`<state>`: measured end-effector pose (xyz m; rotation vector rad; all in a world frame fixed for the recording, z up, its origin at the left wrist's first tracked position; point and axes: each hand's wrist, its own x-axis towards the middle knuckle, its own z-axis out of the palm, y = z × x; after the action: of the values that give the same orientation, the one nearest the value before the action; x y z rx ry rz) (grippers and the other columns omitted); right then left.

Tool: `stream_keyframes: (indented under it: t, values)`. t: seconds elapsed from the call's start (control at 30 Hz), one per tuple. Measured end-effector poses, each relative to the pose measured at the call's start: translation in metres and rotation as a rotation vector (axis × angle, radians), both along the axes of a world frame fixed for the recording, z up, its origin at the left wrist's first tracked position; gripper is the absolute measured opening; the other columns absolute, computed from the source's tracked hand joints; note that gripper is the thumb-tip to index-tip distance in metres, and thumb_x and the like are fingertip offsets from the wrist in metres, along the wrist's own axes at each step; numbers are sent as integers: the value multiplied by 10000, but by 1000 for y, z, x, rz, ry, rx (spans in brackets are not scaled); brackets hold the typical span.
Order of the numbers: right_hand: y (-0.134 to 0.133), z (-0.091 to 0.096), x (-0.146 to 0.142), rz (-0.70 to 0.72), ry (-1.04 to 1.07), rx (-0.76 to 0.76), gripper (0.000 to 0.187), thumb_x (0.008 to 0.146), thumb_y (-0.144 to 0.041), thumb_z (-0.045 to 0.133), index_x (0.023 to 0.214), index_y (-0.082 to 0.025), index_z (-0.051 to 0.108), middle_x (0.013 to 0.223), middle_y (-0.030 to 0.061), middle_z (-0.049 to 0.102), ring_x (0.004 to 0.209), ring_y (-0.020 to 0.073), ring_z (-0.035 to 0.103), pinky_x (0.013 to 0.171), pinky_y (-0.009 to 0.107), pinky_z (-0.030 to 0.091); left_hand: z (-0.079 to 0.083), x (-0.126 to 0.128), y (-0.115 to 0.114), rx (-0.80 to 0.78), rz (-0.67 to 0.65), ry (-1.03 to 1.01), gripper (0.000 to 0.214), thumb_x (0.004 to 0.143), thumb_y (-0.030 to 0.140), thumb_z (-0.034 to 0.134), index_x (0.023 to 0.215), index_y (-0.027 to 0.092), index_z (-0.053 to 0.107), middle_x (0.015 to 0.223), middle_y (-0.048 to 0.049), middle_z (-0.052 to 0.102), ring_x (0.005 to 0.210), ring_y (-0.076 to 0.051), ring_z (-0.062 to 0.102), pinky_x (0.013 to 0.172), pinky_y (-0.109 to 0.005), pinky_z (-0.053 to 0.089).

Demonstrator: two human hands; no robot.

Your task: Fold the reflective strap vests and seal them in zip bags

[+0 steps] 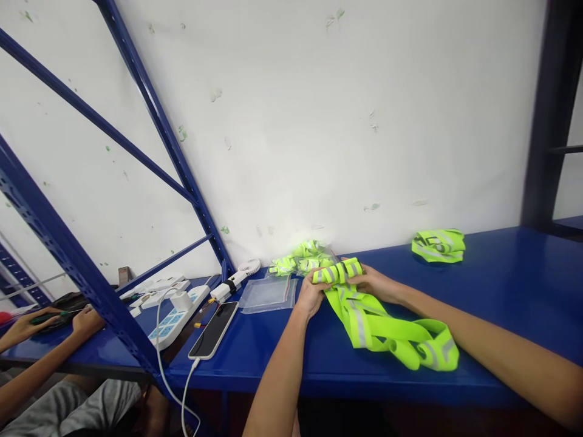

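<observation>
Both hands hold a neon yellow-green reflective vest (359, 321) made of straps with silver stripes. Its upper end is bunched into a roll between them. Around the roll's left end, my left hand (311, 295) has its fingers closed. My right hand (376, 285) grips the other end from the right, its fingers partly hidden by the fabric. Loose straps trail down to the right over the blue table (314, 364). Behind my hands lie several bagged neon bundles (303, 258). At the back right sits a folded neon vest (439, 246) with dark lettering.
Clear zip bags (266, 294) lie left of my hands. Further left are a phone (214, 331) on a charging cable, a white power strip (180, 315) and a small fan (249, 266). A blue rack post (86, 261) stands before a co-worker's hands (86, 320).
</observation>
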<state>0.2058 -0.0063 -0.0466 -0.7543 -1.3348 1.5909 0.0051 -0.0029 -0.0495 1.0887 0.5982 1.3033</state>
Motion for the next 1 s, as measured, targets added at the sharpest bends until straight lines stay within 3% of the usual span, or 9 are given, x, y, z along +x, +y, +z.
stream_keyframes:
  t: [0.13, 0.27, 0.4, 0.53, 0.67, 0.83, 1.0]
  values:
    - [-9, 5, -2, 114, 132, -57, 600, 735, -247, 700, 1303, -288, 510, 1117, 54, 696, 945, 260, 686, 898, 452, 517, -4, 0, 5, 29, 93, -14, 351, 487, 68, 722, 812, 178, 648, 794, -5, 667, 816, -202, 628, 765, -306, 462]
    - [-15, 8, -8, 211, 238, -151, 397, 846, -433, 586, 1171, -206, 604, 1082, 94, 708, 961, 266, 680, 926, 461, 498, -5, -1, 8, 137, 239, 78, 261, 524, 22, 598, 720, 181, 665, 1068, -34, 667, 1037, -241, 590, 878, -325, 435]
    - [-13, 4, -13, 148, 186, -130, 265, 792, -293, 672, 1019, -158, 657, 978, 107, 735, 886, 248, 698, 882, 391, 524, -2, 0, 6, 217, 313, 155, 239, 550, 20, 519, 668, 173, 661, 1175, -49, 636, 1155, -256, 531, 949, -340, 402]
    - [-7, 4, -12, 7, 189, -59, 244, 669, -152, 737, 902, -155, 668, 875, 92, 745, 788, 245, 703, 780, 370, 551, -1, 3, 4, 108, 236, 103, 330, 645, 117, 638, 958, 223, 630, 1198, -46, 622, 1058, -234, 587, 866, -339, 463]
    - [0, 6, -7, -162, 229, 21, 379, 553, -83, 761, 905, -177, 656, 843, 43, 736, 779, 235, 687, 738, 360, 549, 1, 5, 1, -23, 166, 37, 581, 739, 387, 698, 1249, 326, 426, 1224, -47, 600, 945, -199, 636, 818, -345, 498]
    - [-1, 8, -6, -246, 208, 120, 384, 508, -87, 762, 849, -192, 620, 736, -23, 671, 681, 173, 631, 648, 295, 505, 3, 4, -2, -217, -172, 54, 743, 755, 766, 432, 1222, 200, 545, 1152, -144, 639, 1015, -301, 628, 885, -440, 479]
    - [-9, 11, -7, -256, 64, 247, 299, 583, -152, 730, 844, -202, 596, 779, -15, 662, 724, 177, 612, 666, 294, 481, 4, -3, -3, -244, -339, 49, 855, 726, 831, 354, 1216, 166, 574, 1111, -161, 662, 1036, -313, 620, 908, -457, 459]
